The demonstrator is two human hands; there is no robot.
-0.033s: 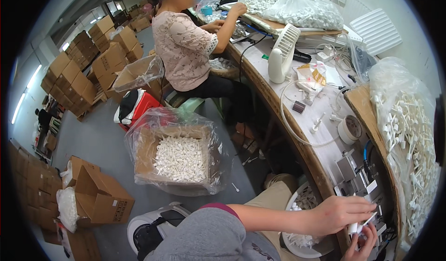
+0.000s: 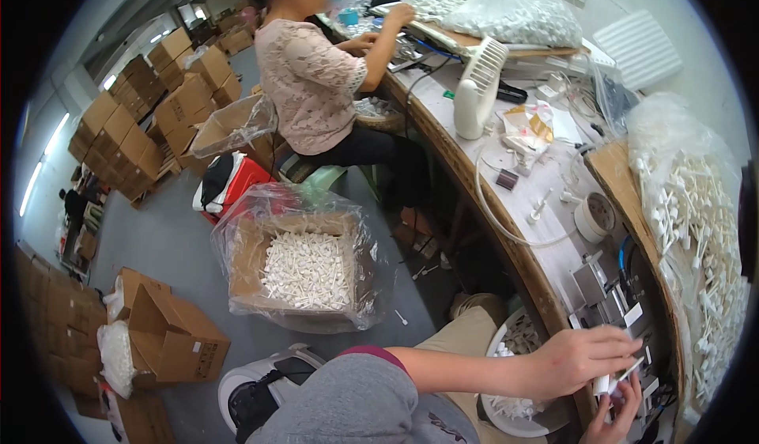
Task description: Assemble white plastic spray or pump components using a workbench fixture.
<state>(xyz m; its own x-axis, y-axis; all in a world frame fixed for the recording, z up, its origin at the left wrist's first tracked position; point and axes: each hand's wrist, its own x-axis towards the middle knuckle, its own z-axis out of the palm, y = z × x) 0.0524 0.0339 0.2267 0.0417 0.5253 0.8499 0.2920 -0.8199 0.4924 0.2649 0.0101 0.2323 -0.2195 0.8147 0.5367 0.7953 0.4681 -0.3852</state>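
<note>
My left hand (image 2: 581, 358) reaches across from the left, its fingers bent and pressed together over a small white plastic cap (image 2: 603, 385). Just below it, at the lower right, my right hand (image 2: 621, 414) is curled around a white plastic piece with a thin stem (image 2: 630, 369). The two hands nearly touch, and the fingertips partly hide both pieces. Beneath and beyond them is a metal fixture (image 2: 594, 286) with blocks and blue tubing on the bench. A white tub (image 2: 494, 349) of small white parts stands under my left forearm.
A cardboard-backed bag (image 2: 688, 207) of white stemmed parts leans at the right. On the bench are a white fan (image 2: 481, 88), a tape roll (image 2: 594, 217) and a looping hose. A plastic-lined carton (image 2: 245, 274) of white parts sits on the floor. A co-worker (image 2: 312, 80) sits further along.
My left hand has shifted very slightly, and the pieces between my hands sit at a slightly different angle. The camera view has moved a little.
</note>
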